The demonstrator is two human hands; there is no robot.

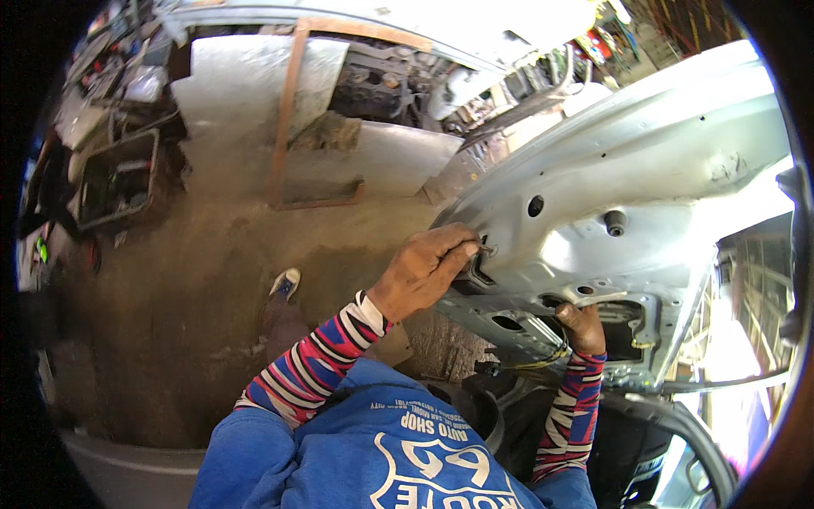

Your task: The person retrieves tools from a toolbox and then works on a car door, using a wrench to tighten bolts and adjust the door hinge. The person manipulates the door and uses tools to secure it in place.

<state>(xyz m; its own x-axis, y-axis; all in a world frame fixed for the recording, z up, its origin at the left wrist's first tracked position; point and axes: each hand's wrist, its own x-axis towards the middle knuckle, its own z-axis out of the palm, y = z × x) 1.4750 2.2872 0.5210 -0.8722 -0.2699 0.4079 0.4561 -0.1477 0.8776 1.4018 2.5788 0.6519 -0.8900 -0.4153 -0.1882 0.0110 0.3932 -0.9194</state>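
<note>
We find the car door spread from two to four o'clock in the head view, its pale grey sheet metal bare and pierced with holes. We judge it heavy as a whole and stiff along its folded edges, with a smooth face on which fingers could slide; the cut rims may be sharp. For a firm hold we would favour an outer edge or the rim of the large cutout toward four o'clock — the broad face gives little to grip. The thin metal piece at three o'clock, against the door's near end, looks light and rigid, small enough to call for fingertips alone.

Our left hand reaches up from seven o'clock, back of the hand uppermost, its forearm slanting in a striped sleeve. Thumb and forefinger press together, pinching the thin metal piece; the remaining fingers curl in behind and are partly hidden.

Our right hand comes from five o'clock, forearm nearly upright, and sits at the door's lower part just beside the large cutout, thumb toward ten o'clock. Its fingers are mostly out of sight — we cannot tell whether they grip, spread or merely rest there.
</note>
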